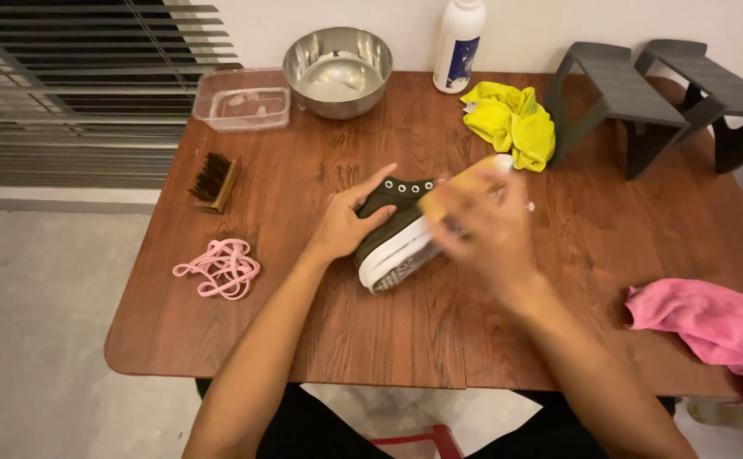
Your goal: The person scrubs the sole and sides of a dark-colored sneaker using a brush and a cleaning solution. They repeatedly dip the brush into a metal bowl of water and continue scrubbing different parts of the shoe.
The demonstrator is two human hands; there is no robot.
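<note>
Steadying dark green sneaker (391, 223) on its side at middle of wooden table (320, 340): left hand (348, 223), fingers spread over upper. Right hand (484, 231) blurred, closed around tan brush (465, 183) pressed against white sole. Pink laces (218, 269) and bristle brush (213, 181) lie left; yellow cloth (512, 123) behind; pink cloth (716, 327) right.
</note>
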